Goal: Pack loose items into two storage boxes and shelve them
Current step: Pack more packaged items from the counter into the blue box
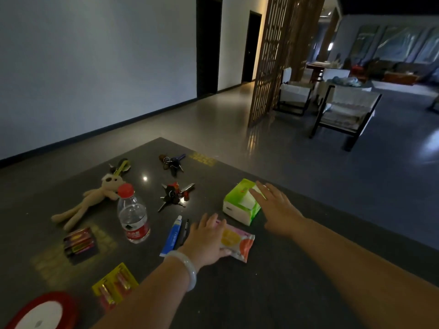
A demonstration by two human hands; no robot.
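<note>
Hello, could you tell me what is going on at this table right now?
A person is reaching over a dark table strewn with loose items. The left hand rests on a pink wipes packet, thumb at its near edge, and the right hand lies flat on a green tissue pack. A water bottle, plush toy, keys and batteries lie untouched. No storage box is in view.

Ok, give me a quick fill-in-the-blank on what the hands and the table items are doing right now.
1. The left hand rests on the ____ wipes packet.
2. The right hand reaches over the ____ tissue pack.
3. The water bottle has a ____ cap.
4. The bottle stands ____.

Missing words: pink; green; red; upright
</note>
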